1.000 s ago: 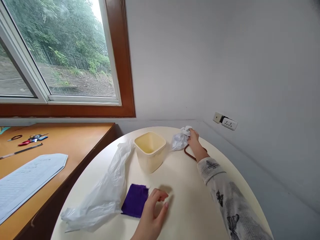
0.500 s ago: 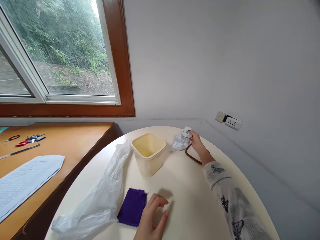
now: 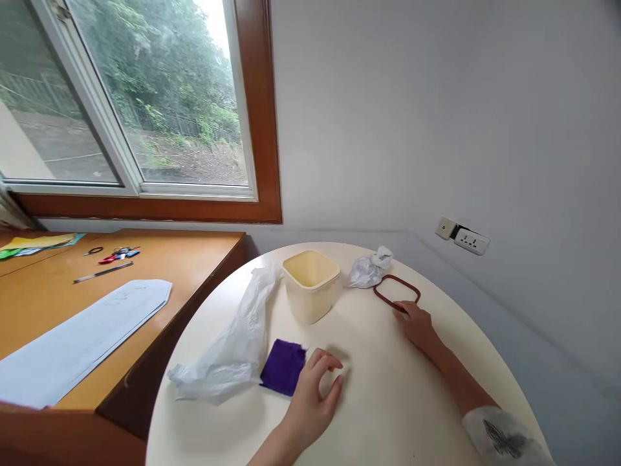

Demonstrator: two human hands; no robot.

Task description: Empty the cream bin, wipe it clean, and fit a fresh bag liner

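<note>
My right hand (image 3: 416, 325) has its fingers closed on the near edge of a brown rounded-square ring (image 3: 384, 299), which lies on the table. Just behind that ring sits a knotted white plastic bag (image 3: 367, 270). My left hand (image 3: 315, 395) is open above the table, thumb and fingers curved apart with nothing between them. A folded purple cloth (image 3: 284, 367) lies just left of it. Beyond both hands, a cream square plastic container (image 3: 312, 298) stands upright with its top uncovered.
A long crumpled white plastic bag (image 3: 233, 349) stretches along the left of the round white table (image 3: 378, 414). On the wooden desk (image 3: 204, 249) at left lie papers (image 3: 97, 336), a pen (image 3: 103, 272) and keys (image 3: 121, 254). Wall sockets (image 3: 471, 241) are at right.
My right hand has let go of the knotted bag, moved back toward me and taken hold of the brown ring. My left hand stays beside the cloth. The view has swung left.
</note>
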